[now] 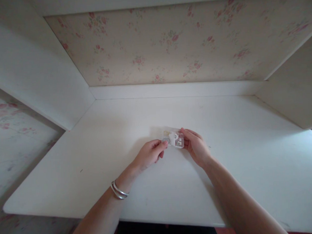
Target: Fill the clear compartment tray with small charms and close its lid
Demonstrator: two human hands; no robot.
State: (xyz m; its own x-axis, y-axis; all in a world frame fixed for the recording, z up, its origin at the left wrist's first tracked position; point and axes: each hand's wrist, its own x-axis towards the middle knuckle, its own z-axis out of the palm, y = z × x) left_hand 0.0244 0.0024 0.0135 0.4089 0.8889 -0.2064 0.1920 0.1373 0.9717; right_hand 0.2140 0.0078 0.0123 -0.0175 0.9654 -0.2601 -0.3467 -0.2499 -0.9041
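A silver bangle point(119, 191) is worn on the left wrist, low at the left of the white desk point(71, 174), which is set in an alcove backed by floral wallpaper point(169, 45). The left hand point(148, 154) is curled, its thumb and forefinger brought together on the left end of a small clear packet point(173, 139), where a round silvery piece shows through the plastic. The packet is held at the middle of the desk, just above or resting on the surface; which of the two cannot be told. Its contents are too small to name beyond pale and metallic bits. On the far side, the right hand point(195, 145) is closed on the packet's right end, fingers over the top and thumb hidden beneath. The packet is thus pinched between both hands, which lie near each other with only the packet between them. For the handling in progress to go well, it is judged that the grip should be kept at the very edges, so that the small pieces inside are not pressed or bent, and that the packet should be kept low over the desk, so that anything slipping out is caught on the surface rather than lost over the front edge. Even pressure from both sides is advised, since thin plastic is likely to buckle or spring when squeezed unevenly.
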